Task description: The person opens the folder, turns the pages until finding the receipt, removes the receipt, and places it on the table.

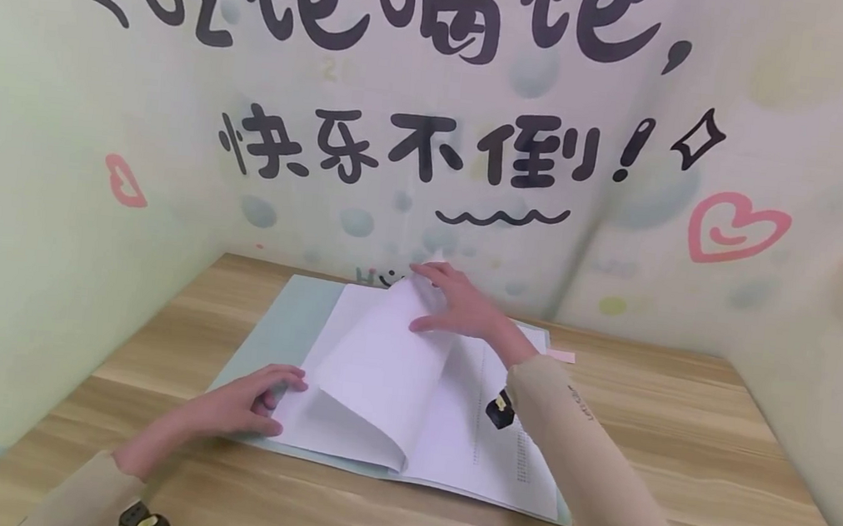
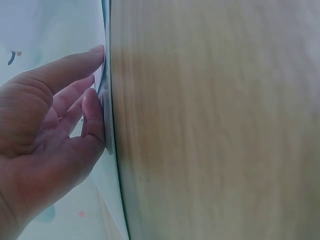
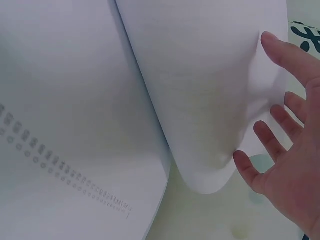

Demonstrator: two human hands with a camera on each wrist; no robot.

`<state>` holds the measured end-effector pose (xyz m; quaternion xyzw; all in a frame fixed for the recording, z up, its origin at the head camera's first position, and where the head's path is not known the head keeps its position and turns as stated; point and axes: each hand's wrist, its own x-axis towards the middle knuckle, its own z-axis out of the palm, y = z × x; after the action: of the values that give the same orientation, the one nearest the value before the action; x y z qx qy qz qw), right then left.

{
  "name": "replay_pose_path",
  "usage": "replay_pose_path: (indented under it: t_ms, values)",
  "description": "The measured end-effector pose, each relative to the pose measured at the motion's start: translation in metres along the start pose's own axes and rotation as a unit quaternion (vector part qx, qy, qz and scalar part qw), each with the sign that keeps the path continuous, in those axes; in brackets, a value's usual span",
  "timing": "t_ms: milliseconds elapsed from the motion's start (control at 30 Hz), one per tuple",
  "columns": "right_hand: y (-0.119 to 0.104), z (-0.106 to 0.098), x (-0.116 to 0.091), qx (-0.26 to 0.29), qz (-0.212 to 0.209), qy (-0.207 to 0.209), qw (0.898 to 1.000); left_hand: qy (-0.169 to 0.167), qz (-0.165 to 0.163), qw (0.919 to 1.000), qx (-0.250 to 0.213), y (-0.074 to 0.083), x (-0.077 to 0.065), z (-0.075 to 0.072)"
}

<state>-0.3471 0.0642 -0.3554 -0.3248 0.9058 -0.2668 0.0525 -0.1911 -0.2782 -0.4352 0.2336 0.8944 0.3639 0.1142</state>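
A booklet (image 1: pixel 484 410) with white pages and a pale blue cover (image 1: pixel 289 318) lies spread on the wooden table. One white page (image 1: pixel 376 351) stands raised and curved over the middle, its near corner bowed. At its far edge is my right hand (image 1: pixel 459 304), fingers spread, thumb and fingertips touching the sheet. The right wrist view shows these spread fingers (image 3: pixel 270 142) against the curved page (image 3: pixel 200 90). My left hand (image 1: pixel 247 402) rests at the left pages' outer edge, fingers loosely bent. In the left wrist view, its fingertips (image 2: pixel 97 52) touch the paper edge.
Printed columns run down the right-hand page (image 1: pixel 525 452). A pink tab (image 1: pixel 561 356) sticks out at the far right. Behind the table (image 1: pixel 676 452) rises a wall (image 1: pixel 397 202) with large black lettering. Dark wrist devices (image 1: pixel 501 409) sit by both sleeves.
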Motion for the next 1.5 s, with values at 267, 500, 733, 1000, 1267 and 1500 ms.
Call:
replay_pose_path:
  t_ms: [267, 500, 733, 1000, 1267, 1500]
  values:
    - [-0.008, 0.023, 0.015, -0.019, -0.008, -0.014, 1.0, -0.001, -0.003, 1.0, -0.005, -0.002, -0.003, 0.001]
    - [-0.011, 0.038, 0.03, -0.043, -0.009, -0.035, 0.998, -0.011, 0.008, 0.9999, -0.006, -0.002, 0.0, -0.003]
    - [-0.012, 0.054, 0.043, -0.03, 0.004, -0.07, 0.997, -0.024, -0.005, 0.9991, -0.033, -0.006, 0.001, -0.006]
    - [-0.02, 0.074, 0.053, -0.056, -0.008, -0.087, 0.995, -0.03, 0.033, 0.9973, -0.058, -0.007, 0.001, -0.008]
    - [-0.034, 0.087, 0.06, -0.073, -0.018, -0.106, 0.992, -0.04, 0.013, 0.9967, -0.069, -0.009, 0.0, -0.009]
    - [-0.037, 0.097, 0.062, -0.066, -0.011, -0.108, 0.992, -0.049, 0.012, 0.9951, -0.084, -0.01, -0.002, -0.01]
